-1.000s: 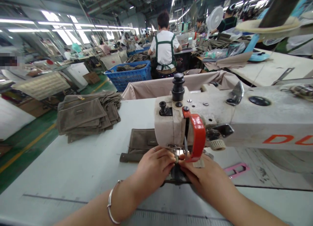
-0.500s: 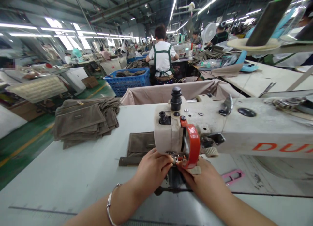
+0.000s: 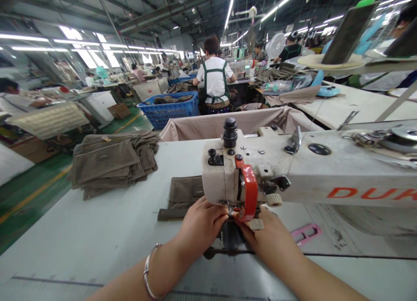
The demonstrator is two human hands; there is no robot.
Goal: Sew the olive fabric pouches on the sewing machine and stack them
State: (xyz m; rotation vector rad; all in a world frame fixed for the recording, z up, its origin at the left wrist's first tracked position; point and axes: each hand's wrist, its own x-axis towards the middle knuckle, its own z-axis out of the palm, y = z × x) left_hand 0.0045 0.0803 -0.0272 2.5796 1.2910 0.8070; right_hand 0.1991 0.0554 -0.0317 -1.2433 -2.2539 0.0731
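My left hand (image 3: 199, 219) is closed, thumb and fingers pinched at the needle area of a white sewing machine (image 3: 218, 175). A brown fabric piece (image 3: 182, 190) with a small dark label lies under the machine head, its left part showing beyond my left hand. My right hand (image 3: 269, 231) closes in from the other side, its fingertips meeting the work beside the presser foot (image 3: 230, 210). The red guard (image 3: 250, 192) partly covers those fingers. Between the two hands, the fabric edge is mostly hidden.
A stack of brown fabric pieces (image 3: 107, 160) lies on the table's left side. Right of my right hand is a pink plastic tool (image 3: 306, 234). Behind the table are a pinkish cloth-lined bin (image 3: 208, 126), a blue basket (image 3: 169, 110) and a seated person (image 3: 215, 75).
The view has shifted slightly, so the machine and my right hand appear a little further left. Both hands keep their places at the needle.
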